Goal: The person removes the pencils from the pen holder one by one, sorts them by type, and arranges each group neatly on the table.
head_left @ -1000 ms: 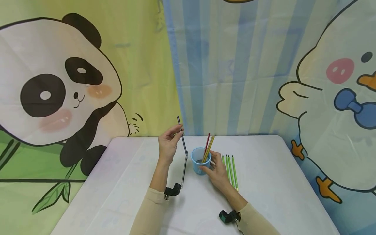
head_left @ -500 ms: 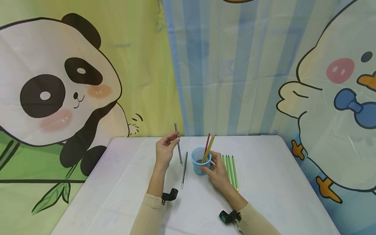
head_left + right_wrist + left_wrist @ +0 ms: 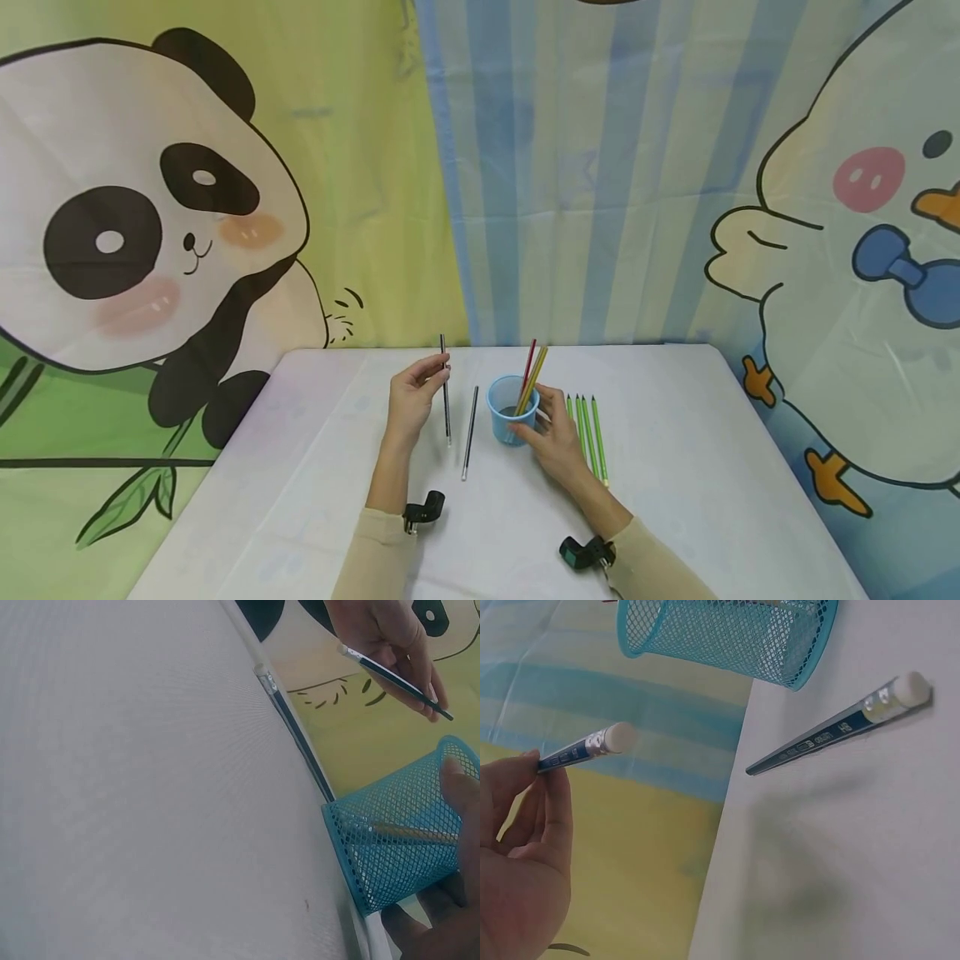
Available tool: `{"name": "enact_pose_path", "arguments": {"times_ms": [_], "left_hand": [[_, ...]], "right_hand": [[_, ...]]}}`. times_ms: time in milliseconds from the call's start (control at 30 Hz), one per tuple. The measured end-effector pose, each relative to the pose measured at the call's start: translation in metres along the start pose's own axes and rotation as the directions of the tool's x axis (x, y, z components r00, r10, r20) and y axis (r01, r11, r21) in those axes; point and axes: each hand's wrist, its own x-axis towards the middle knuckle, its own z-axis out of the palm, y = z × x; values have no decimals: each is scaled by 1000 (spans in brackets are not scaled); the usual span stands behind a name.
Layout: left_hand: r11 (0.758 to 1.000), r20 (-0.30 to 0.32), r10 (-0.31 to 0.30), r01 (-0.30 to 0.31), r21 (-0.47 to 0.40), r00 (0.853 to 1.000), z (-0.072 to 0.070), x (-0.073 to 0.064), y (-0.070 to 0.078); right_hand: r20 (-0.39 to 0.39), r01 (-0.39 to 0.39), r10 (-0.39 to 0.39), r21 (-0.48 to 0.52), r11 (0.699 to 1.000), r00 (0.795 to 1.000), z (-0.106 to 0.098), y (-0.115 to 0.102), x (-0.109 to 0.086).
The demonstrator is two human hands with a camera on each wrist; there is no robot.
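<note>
My left hand [image 3: 408, 400] pinches a dark blue pencil [image 3: 446, 404] between thumb and fingertips, its white eraser end pointing down. In the left wrist view that eraser [image 3: 619, 739] faces the camera. A second dark blue pencil [image 3: 470, 433] lies on the table between the held one and a light blue mesh pencil cup [image 3: 504, 429]. My right hand [image 3: 558, 437] grips the cup around its right side, thumb at the front. A red pencil [image 3: 529, 360] and yellow pencils [image 3: 534, 379] lean to the right inside it. The right wrist view shows the cup's mesh wall [image 3: 397, 832] close up.
Several green pencils [image 3: 588, 437] lie side by side on the white table [image 3: 675, 467], just right of my right hand. Behind the table's far edge hangs a curtain [image 3: 570, 208] printed with a panda and a white bird.
My left hand has moved left and down with its pencil, which now stands more upright and apart from the pencil on the table. The right hand and cup have stayed in place.
</note>
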Motion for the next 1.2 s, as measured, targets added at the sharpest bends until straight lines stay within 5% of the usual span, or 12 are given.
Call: {"name": "enact_pose_path", "arguments": {"times_ms": [300,800,1200], "left_hand": [[995,74,-67,61,77,995,-4,-1,-5],[983,106,-128,112,148,986,-7,-2,-19],[968,126,-130,99,231,983,-5,-2,-33]], "right_hand": [[11,-14,14,-18,1000,1000,-1,-3,1],[16,11,-12,3,1000,1000,-1,-1,2],[11,-9,9,-13,1000,1000,-1,-2,1]]}}
